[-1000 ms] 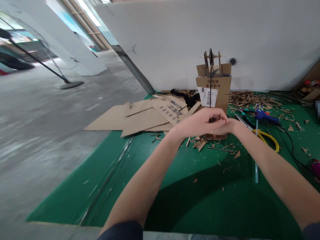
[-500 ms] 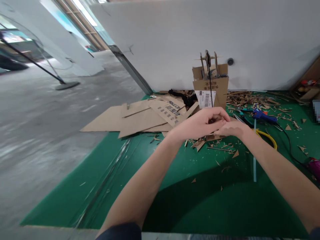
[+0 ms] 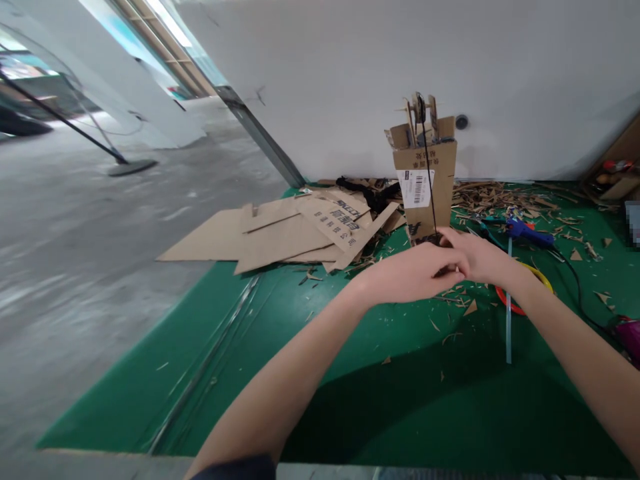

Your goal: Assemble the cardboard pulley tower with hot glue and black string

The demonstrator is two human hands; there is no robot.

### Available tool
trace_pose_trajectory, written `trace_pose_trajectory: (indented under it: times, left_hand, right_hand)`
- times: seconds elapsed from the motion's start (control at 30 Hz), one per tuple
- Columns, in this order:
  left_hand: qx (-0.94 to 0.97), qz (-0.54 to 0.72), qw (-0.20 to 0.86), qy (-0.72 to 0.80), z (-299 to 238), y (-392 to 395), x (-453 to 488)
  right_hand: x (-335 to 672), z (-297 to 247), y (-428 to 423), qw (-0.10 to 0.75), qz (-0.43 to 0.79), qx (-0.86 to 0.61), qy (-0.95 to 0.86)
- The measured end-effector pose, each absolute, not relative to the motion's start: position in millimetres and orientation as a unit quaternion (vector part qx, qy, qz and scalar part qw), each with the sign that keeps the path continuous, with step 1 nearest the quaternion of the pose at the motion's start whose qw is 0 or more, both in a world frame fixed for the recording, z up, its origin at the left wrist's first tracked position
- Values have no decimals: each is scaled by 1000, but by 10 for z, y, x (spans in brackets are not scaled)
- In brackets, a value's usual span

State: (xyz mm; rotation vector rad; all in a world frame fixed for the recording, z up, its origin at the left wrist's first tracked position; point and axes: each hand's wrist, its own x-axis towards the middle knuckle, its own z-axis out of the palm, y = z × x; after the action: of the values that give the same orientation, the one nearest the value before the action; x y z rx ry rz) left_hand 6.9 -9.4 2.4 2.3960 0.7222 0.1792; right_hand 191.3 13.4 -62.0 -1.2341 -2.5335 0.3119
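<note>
Both hands met low in front of the box (image 3: 425, 190), the left hand (image 3: 413, 275) curled loosely with its fingertips pressed to those of the right hand (image 3: 477, 257), pinching at the lower end of the black string (image 3: 428, 175); whether either truly gripped it could not be told, the fingers hiding the spot. The string ran from the fingers up the box face to the pulley (image 3: 419, 110) on top. Best here, by the look of it, was an even tension straight along the string, lest the tall narrow box tip. Right of the hands lay a blue glue gun (image 3: 523, 230) and a glue stick (image 3: 509, 313); left of them, flat cardboard sheets (image 3: 280, 233). Scraps (image 3: 473, 308) littered the green mat (image 3: 350, 400), a white wall (image 3: 350, 80) beyond the box, grey floor (image 3: 75, 253) far left.
</note>
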Motion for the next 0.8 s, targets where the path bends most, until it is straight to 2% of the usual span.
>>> trace_pose_trajectory:
  times: [0.13, 0.3, 0.47, 0.6, 0.7, 0.8]
  left_hand:
    - [936, 31, 214, 277, -122, -262, 157]
    - [961, -21, 78, 266, -280, -505, 250]
    - [939, -6, 126, 321, -150, -441, 146]
    - [849, 131, 150, 489, -79, -34, -8]
    - [842, 190, 200, 463, -195, 246, 2]
    - [839, 222, 201, 455, -345, 380, 92]
  right_hand:
    - [2056, -762, -113, 180, 101, -401, -893]
    - [2086, -1028, -304, 175, 39, -392, -902]
    - [2069, -1153, -344, 206, -6, -397, -894]
    - [2032, -1151, -348, 196, -21, -407, -892]
    - [2001, -1169, -342, 204, -19, -407, -890]
    - [1986, -1181, -342, 209, 13, -416, -885]
